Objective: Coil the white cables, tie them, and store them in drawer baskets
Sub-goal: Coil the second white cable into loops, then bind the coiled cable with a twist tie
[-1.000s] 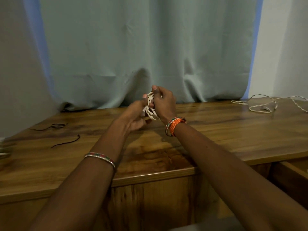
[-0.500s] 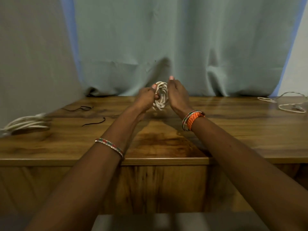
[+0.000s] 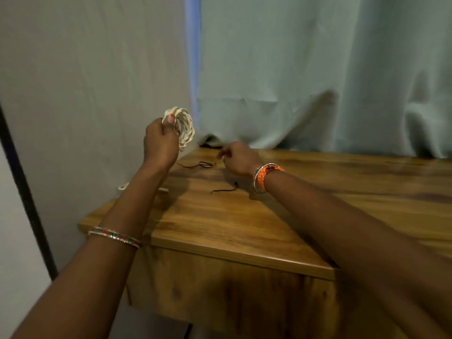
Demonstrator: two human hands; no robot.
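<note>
Two hands are raised over the wooden table [image 3: 244, 223]. Left hand [image 3: 160, 140] grips the coiled white cable [image 3: 184, 127], fingers curled round it, holding it upright above the table's left far corner. Right hand [image 3: 238, 159] hovers just above the tabletop with fingers loosely curled, holding nothing I can make out, close to two black ties [image 3: 225, 189] lying on the wood.

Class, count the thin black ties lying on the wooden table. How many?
2: far tie just beyond the right hand's fingers; near tie beside that wrist. More may be hidden.
</note>
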